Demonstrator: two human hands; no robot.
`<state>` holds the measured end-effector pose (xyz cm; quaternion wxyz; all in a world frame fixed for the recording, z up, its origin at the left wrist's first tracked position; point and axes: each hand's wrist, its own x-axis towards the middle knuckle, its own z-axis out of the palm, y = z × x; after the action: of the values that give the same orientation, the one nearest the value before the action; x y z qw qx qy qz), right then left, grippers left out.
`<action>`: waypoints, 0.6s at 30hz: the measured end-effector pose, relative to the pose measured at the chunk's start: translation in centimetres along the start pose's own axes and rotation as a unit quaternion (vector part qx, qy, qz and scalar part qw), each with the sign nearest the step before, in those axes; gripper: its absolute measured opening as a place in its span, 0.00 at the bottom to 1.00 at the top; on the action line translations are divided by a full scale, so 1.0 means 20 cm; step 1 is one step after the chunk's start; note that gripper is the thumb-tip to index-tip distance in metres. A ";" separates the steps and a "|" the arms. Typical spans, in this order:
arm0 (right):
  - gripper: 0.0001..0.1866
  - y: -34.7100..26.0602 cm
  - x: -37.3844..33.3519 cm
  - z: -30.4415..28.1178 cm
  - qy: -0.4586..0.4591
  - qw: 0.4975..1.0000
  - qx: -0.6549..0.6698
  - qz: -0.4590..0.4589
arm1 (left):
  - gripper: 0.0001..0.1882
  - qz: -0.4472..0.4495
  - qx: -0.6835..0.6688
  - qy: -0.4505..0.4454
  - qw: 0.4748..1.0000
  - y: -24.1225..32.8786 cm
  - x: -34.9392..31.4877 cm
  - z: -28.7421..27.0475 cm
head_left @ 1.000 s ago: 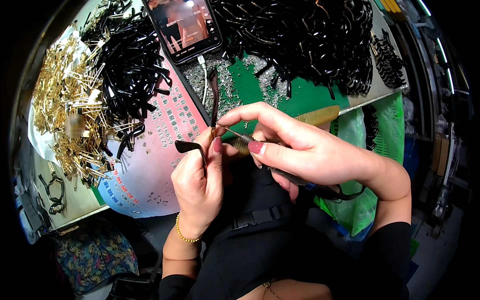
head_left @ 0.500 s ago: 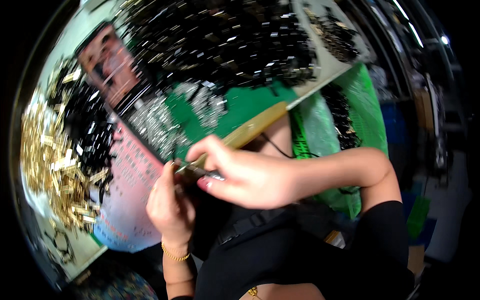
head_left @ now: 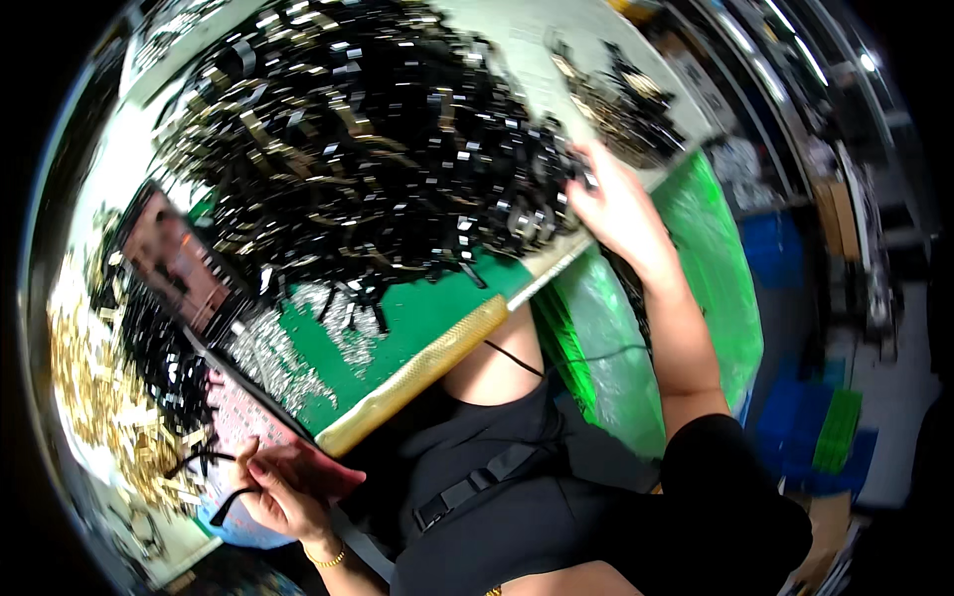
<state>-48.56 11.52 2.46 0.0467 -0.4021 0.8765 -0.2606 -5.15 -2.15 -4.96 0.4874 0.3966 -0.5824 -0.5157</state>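
My left hand (head_left: pixel 273 497) is low at the left, beside the phone-side end of the table. Its closed fingers hold a black strip (head_left: pixel 228 505) whose thin curved ends stick out to the left. My right hand (head_left: pixel 621 209) is at the right edge of a big pile of glossy black and gold strips (head_left: pixel 368 149). Its thumb and fingers curl around something small and shiny there, too blurred to name. Small silver metal pieces (head_left: pixel 353 328) lie in two heaps on the green mat (head_left: pixel 422 308), between the pile and the near edge.
A phone (head_left: pixel 179 263) showing a picture leans at the left. Gold strips (head_left: pixel 99 397) and more black strips (head_left: pixel 164 358) lie beyond it. A yellow padded edging (head_left: pixel 417 377) runs along the table front. A green plastic bag (head_left: pixel 711 288) hangs open at the right, by another strip bundle (head_left: pixel 636 109).
My hands were together at the table's near edge around a small metallic thing. They have parted: the left moved down and left with the black strip, the right up to the pile.
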 end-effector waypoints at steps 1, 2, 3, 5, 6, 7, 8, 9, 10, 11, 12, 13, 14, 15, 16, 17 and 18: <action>0.23 0.03 0.02 0.02 0.012 0.999 0.018 -0.027 | 0.13 0.003 -0.011 0.014 1.000 0.00 0.00 0.00; 0.22 0.05 0.02 0.01 0.013 0.999 0.036 -0.019 | 0.13 0.021 -0.015 0.015 1.000 0.00 0.00 0.01; 0.21 0.05 0.01 0.00 0.012 0.998 0.055 -0.012 | 0.13 0.007 -0.021 0.007 1.000 0.00 -0.01 -0.02; 0.20 -0.02 -0.04 -0.07 0.060 0.997 -0.048 -0.002 | 0.14 -0.015 0.000 0.005 1.000 0.03 -0.02 -0.02; 0.19 -0.03 -0.07 -0.10 0.102 0.994 0.002 -0.025 | 0.14 -0.001 0.003 0.007 1.000 0.04 -0.02 -0.03; 0.19 -0.06 -0.11 -0.12 0.142 0.988 0.054 -0.041 | 0.15 0.012 0.009 0.006 1.000 0.04 -0.02 -0.04; 0.18 -0.18 -0.19 -0.17 0.146 0.975 0.169 0.008 | 0.15 0.013 -0.007 0.014 1.000 0.03 -0.03 -0.03; 0.17 -0.31 -0.26 -0.20 0.150 0.948 0.273 0.063 | 0.15 0.008 -0.017 0.017 1.000 0.04 -0.03 -0.02; 0.16 -0.37 -0.32 -0.15 0.104 0.914 0.392 0.023 | 0.15 0.009 -0.021 0.028 0.999 0.04 -0.03 0.01; 0.15 -0.46 -0.38 -0.11 0.061 0.860 0.506 -0.011 | 0.15 0.011 -0.023 0.034 0.999 0.06 -0.03 0.01; 0.14 -0.56 -0.42 -0.07 -0.094 0.842 0.528 0.062 | 0.15 0.017 -0.030 0.012 0.999 0.07 -0.02 -0.01; 0.15 -0.65 -0.43 0.02 -0.232 0.800 0.544 0.104 | 0.15 0.012 -0.033 0.024 0.999 0.09 -0.04 -0.02; 0.16 -0.77 -0.44 0.09 -0.371 0.757 0.517 0.149 | 0.15 0.008 -0.068 0.036 0.997 0.09 -0.04 -0.01; 0.16 -0.89 -0.43 0.16 -0.501 0.707 0.468 0.175 | 0.14 0.005 -0.099 0.053 0.994 0.10 -0.03 -0.02; 0.15 -0.95 -0.47 0.28 -0.522 0.689 0.481 0.150 | 0.14 0.031 -0.131 0.073 0.988 0.08 -0.02 -0.02; 0.14 -0.98 -0.52 0.40 -0.540 0.668 0.496 0.128 | 0.14 0.057 -0.132 0.074 0.987 0.09 -0.01 -0.01; 0.13 -1.04 -0.54 0.49 -0.560 0.662 0.487 0.108 | 0.14 0.115 -0.048 0.079 0.989 0.08 -0.01 -0.02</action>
<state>-24.32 4.12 2.98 0.7455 -0.2945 0.4701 -0.3695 -4.65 -1.90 -3.42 0.6067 0.3428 -0.5583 -0.4502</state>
